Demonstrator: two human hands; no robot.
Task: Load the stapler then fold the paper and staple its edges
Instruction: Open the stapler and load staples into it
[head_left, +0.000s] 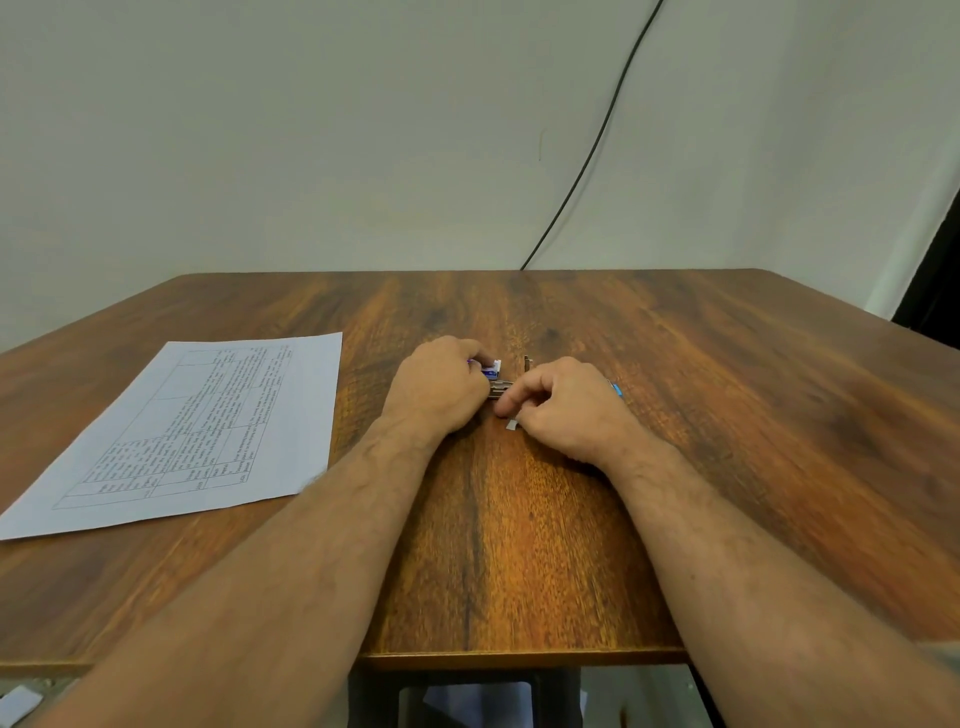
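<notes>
Loading in progress: the left hand (441, 387) grips a small staple box (492, 368), right hand (563, 402) fingers (506, 405) pinching at the stapler (500, 388) mid-bench (675, 415). The paper (197, 426) lies flat to the left, unfolded and unstapled; both steps look untouched.

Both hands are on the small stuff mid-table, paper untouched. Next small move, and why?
Probably seat the staples in the stapler. The left hand grips a small white and purple box, the right hand pinches at the metal part between them, and the paper lies flat and unfolded to the left. Whether staples are in yet is hidden.
</notes>
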